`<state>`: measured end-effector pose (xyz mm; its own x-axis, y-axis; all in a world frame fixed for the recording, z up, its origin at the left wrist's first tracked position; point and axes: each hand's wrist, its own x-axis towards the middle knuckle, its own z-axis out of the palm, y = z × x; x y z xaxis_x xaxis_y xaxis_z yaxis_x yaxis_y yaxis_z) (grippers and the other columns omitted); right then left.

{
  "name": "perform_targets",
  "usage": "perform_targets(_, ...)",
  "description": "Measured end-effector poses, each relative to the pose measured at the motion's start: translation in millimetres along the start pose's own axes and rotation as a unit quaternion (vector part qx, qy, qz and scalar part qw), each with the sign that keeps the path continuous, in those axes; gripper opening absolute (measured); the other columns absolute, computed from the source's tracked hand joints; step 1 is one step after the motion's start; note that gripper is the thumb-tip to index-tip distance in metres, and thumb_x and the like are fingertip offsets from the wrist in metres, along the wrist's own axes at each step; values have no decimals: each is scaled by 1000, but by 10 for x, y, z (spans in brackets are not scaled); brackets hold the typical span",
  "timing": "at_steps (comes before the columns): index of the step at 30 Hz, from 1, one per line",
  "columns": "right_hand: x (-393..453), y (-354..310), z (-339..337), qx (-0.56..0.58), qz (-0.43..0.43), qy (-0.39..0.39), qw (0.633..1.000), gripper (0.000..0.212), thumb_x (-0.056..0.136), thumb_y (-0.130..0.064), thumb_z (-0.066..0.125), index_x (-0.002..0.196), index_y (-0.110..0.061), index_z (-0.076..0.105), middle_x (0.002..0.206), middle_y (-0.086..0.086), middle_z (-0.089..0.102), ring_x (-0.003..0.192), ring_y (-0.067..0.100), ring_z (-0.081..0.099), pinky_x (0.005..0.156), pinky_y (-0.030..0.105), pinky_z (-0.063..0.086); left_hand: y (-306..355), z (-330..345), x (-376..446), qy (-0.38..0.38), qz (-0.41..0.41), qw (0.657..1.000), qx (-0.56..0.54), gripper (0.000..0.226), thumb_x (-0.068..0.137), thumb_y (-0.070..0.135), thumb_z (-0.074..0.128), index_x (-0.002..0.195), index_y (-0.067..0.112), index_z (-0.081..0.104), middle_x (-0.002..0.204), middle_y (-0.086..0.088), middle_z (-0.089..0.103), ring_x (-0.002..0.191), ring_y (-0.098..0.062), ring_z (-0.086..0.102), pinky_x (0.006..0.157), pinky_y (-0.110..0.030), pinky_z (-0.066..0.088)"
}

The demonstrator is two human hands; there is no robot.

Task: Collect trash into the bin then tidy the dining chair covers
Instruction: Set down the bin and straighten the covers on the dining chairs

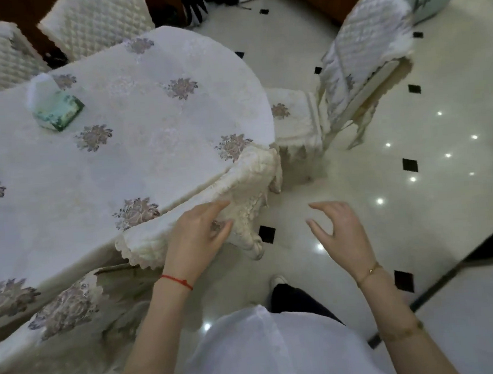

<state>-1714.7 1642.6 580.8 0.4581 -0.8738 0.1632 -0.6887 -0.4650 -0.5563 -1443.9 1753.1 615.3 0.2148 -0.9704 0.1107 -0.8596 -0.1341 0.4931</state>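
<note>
A cream quilted chair cover point(248, 186) with a frilly edge drapes over a chair back tucked against the table's near edge. My left hand point(197, 238) pinches this cover between thumb and fingers near its lower edge. My right hand point(335, 227) hovers open over the floor to the right of the cover, fingers curled and apart, holding nothing. A second chair point(360, 68) with a white quilted back cover stands further right; its seat cover point(293, 118) carries a flower print. No bin is in view.
The oval table point(135, 142) has a white flowered cloth, with a green tissue pack point(56, 107) on it. Two more covered chairs point(91, 25) stand at the far side. Glossy white floor point(417, 203) with black diamonds lies to the right. My shoe point(278, 281) shows below.
</note>
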Motion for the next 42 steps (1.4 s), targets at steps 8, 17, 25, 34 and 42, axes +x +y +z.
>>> perform_targets(8,-726,304,-349,-24,144,79,986,30,89,-26,67,116,-14,64,111,0,66,107,18,55,96,32,43,472,327,406,-84,155,984,-10,33,89,32,67,119,20,66,103,-2,71,88,-20,66,72,-28,52)
perform_targets(17,-973,1154,-764,-17,281,145,949,31,89,-27,66,118,-16,64,111,-2,65,104,13,54,94,28,44,1413,1085,1231,-166,244,955,-25,31,87,29,67,116,18,69,108,1,71,86,-16,67,78,-20,46)
perform_targets(25,-450,2533,-1887,-51,275,183,943,31,88,-23,67,118,-13,63,112,1,65,105,16,55,96,17,32,2802,1935,2278,-146,284,947,-36,32,87,32,67,117,19,68,109,2,71,97,-16,67,84,-23,45)
perform_targets(34,338,3789,-2542,-49,281,172,943,32,90,-26,64,120,-16,62,115,-2,64,109,7,48,98,26,39,3693,2681,3290,-177,253,950,-41,32,85,28,71,116,19,68,104,2,72,89,-14,68,78,-20,46)
perform_targets(42,1508,5124,-2912,-24,312,141,939,31,91,-29,62,121,-20,61,117,-6,63,111,7,49,99,32,45,4356,3530,4885,-176,225,957,-45,30,85,26,72,114,20,70,107,4,72,94,-12,67,79,-15,43)
